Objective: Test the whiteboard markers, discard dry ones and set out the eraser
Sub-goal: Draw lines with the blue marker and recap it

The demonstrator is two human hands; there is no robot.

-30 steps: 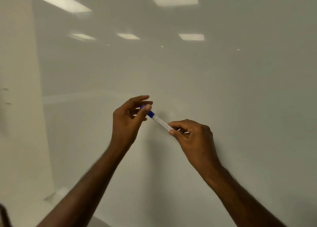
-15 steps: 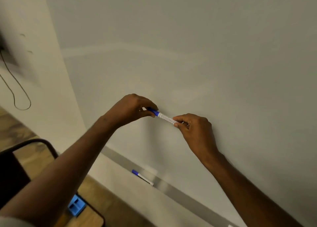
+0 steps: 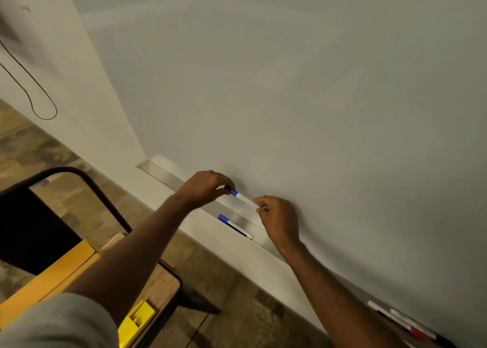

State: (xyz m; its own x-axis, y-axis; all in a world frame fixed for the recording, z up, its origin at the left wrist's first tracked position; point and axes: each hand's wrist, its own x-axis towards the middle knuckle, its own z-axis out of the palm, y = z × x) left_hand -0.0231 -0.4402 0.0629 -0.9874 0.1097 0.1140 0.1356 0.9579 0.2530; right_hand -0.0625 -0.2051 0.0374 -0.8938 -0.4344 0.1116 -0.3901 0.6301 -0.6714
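Both hands hold one blue-capped white marker (image 3: 243, 198) just above the metal tray (image 3: 168, 175) that runs along the bottom of the whiteboard (image 3: 290, 84). My left hand (image 3: 205, 187) pinches the blue cap end. The fingers of my right hand (image 3: 278, 217) grip the barrel's other end. A second blue-capped marker (image 3: 233, 225) lies in the tray directly below the held one. Further right in the tray lie more markers (image 3: 403, 321), one with a red band. No eraser is visible.
A wooden chair with a black metal frame (image 3: 105, 202) stands at lower left, close to the wall. A yellow plastic piece (image 3: 135, 321) rests on its seat. A black cable (image 3: 31, 94) hangs on the wall at far left. The floor is patterned wood.
My view has swung down from the upper whiteboard to the tray. Both hands have lowered with the marker, still holding its two ends, and now sit just above the tray.
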